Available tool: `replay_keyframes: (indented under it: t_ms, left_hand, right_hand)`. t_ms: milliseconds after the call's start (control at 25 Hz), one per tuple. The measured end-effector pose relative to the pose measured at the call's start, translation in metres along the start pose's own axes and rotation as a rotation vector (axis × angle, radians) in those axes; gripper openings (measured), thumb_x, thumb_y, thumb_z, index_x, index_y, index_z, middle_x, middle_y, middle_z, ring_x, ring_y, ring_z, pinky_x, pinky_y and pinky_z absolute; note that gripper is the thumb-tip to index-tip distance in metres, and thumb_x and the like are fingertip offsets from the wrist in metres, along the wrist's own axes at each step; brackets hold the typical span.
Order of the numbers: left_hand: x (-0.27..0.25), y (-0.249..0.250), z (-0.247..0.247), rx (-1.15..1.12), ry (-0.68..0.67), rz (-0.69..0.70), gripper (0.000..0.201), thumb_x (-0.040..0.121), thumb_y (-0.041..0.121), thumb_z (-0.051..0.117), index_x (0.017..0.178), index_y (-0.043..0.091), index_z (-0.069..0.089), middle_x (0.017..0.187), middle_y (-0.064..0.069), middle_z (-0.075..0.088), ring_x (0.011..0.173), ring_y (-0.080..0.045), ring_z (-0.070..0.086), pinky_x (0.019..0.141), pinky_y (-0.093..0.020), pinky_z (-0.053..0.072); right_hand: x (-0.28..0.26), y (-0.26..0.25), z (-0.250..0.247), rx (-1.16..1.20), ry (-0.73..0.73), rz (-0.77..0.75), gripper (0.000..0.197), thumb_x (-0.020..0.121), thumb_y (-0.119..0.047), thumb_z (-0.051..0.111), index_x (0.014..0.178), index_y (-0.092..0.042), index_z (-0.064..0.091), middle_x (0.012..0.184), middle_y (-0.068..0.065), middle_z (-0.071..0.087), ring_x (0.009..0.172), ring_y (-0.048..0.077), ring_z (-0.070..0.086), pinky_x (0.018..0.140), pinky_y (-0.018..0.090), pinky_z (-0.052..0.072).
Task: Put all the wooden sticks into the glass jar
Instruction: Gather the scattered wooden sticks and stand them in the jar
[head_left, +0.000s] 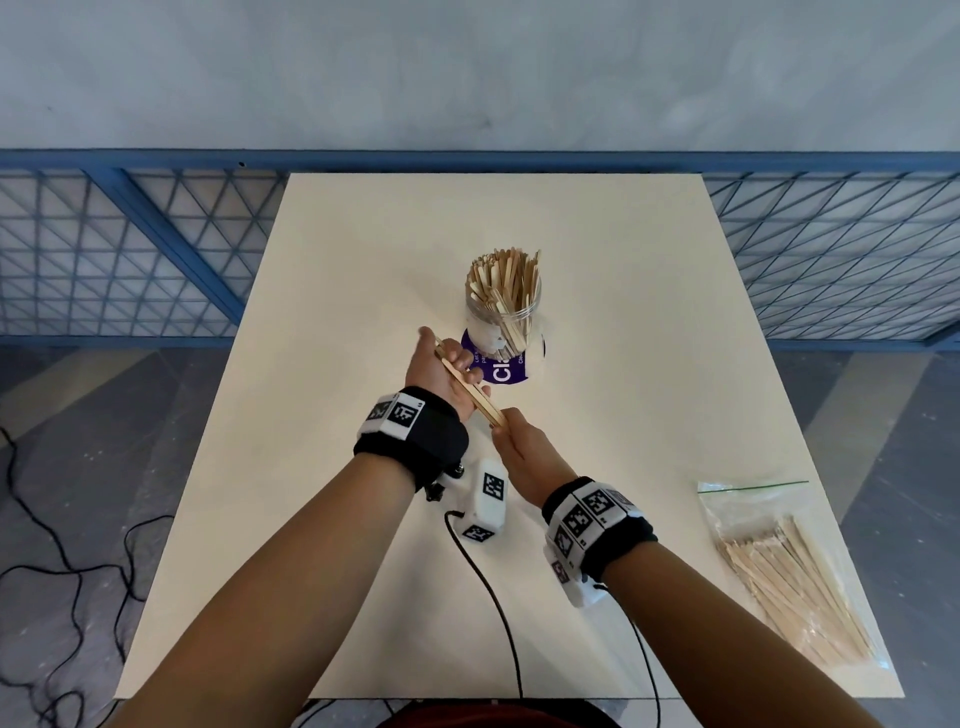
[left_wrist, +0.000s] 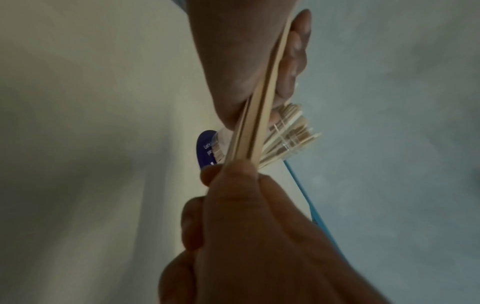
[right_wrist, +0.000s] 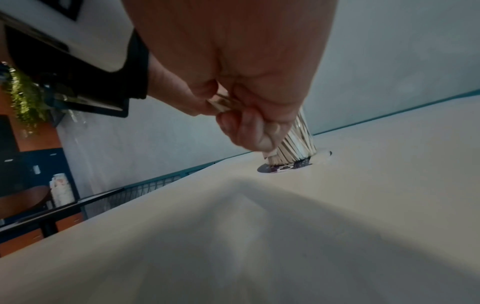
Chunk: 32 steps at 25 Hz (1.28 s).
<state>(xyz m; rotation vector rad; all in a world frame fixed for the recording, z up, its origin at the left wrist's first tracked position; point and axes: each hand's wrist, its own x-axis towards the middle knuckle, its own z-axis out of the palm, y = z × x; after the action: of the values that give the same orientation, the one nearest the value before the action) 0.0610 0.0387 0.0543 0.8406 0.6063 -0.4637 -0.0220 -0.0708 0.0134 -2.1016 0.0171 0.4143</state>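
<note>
A glass jar (head_left: 511, 317) packed with upright wooden sticks stands mid-table on a purple round label (head_left: 500, 373). Just in front of it, above the table, my left hand (head_left: 451, 366) grips a small bundle of sticks (head_left: 470, 388) that slants toward me. My right hand (head_left: 503, 425) pinches the near end of that bundle. In the left wrist view the bundle (left_wrist: 255, 117) runs from my left hand's curled fingers (left_wrist: 294, 51) down to my right hand (left_wrist: 233, 174), with the jar (left_wrist: 293, 137) behind. In the right wrist view my right hand (right_wrist: 241, 121) pinches the stick ends (right_wrist: 221, 103), and the jar (right_wrist: 298, 144) stands beyond.
A clear zip bag (head_left: 779, 566) holding several more sticks lies at the near right of the cream table (head_left: 623, 291). Black cables run over the table's near edge and across the floor at left. A blue mesh railing (head_left: 130, 249) stands behind the table.
</note>
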Motion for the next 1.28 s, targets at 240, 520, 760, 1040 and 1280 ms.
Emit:
replay_keyframes:
  t_ms: [240,520,760,1040,1280]
  left_hand:
    - [0.007,-0.01,0.011,0.011,-0.052,0.102,0.044,0.1,0.035,0.024,0.063,0.019,0.04,0.036,0.008,0.039,0.031,-0.005,0.036,0.046,-0.02,0.034]
    - [0.004,-0.013,0.011,0.088,0.032,0.2,0.035,0.099,0.026,0.031,0.069,0.017,0.046,0.061,0.002,0.045,0.059,-0.011,0.046,0.064,-0.028,0.04]
    - [-0.006,0.007,0.03,0.483,-0.077,0.455,0.024,0.092,0.01,0.052,0.082,0.03,0.043,0.087,-0.003,0.055,0.076,-0.017,0.062,0.059,-0.036,0.058]
    - [0.006,0.063,0.08,0.454,-0.071,0.658,0.033,0.092,-0.003,0.043,0.079,0.027,0.036,0.08,0.002,0.056,0.078,-0.017,0.058,0.059,-0.021,0.057]
    - [0.036,0.085,0.078,0.72,0.013,0.748,0.036,0.091,-0.003,0.045,0.079,0.03,0.038,0.077,0.005,0.058,0.082,-0.025,0.062,0.069,-0.034,0.056]
  right_hand:
    - [0.007,0.006,-0.003,0.04,0.076,0.053,0.012,0.098,-0.019,0.031,0.089,-0.013,0.037,0.062,-0.004,0.04,0.055,0.011,0.037,0.054,0.019,0.031]
    - [0.022,0.004,-0.016,0.084,0.127,0.124,0.013,0.097,-0.019,0.04,0.087,-0.014,0.047,0.062,-0.005,0.043,0.057,0.009,0.039,0.054,0.017,0.031]
    - [0.048,-0.012,-0.043,-0.138,0.31,-0.055,0.022,0.095,-0.013,0.039,0.104,0.0,0.054,0.098,0.024,0.06,0.085,0.037,0.055,0.078,0.042,0.044]
    - [0.095,-0.065,-0.097,-0.255,0.434,-0.19,0.028,0.095,-0.015,0.039,0.117,-0.001,0.05,0.108,0.023,0.057,0.096,0.04,0.05,0.082,0.043,0.04]
    - [0.128,-0.071,-0.102,-0.375,0.25,-0.155,0.022,0.093,-0.009,0.038,0.108,-0.006,0.054,0.101,0.017,0.062,0.096,0.035,0.056,0.073,0.035,0.044]
